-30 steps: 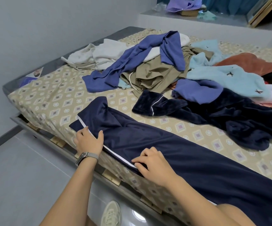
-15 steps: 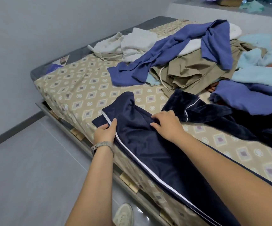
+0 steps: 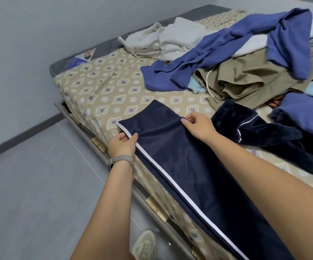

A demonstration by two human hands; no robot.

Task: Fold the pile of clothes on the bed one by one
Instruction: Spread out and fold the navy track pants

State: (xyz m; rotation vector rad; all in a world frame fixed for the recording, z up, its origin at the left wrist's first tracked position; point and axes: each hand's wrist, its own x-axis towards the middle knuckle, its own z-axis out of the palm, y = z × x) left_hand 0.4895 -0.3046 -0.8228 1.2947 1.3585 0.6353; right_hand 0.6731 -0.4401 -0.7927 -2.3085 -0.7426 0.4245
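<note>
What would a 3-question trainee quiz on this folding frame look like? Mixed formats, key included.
1. True or false: the left hand pinches the navy trousers at the edge with the white stripe.
2. Multiple choice: the right hand holds the trousers' A) near edge, over the bed frame, B) far edge, by the hem end, C) drawstring.
3. Fill in: the white drawstring belongs to the ____ coloured garment in the pile.

Key: 1 true; 2 B; 3 khaki.
</note>
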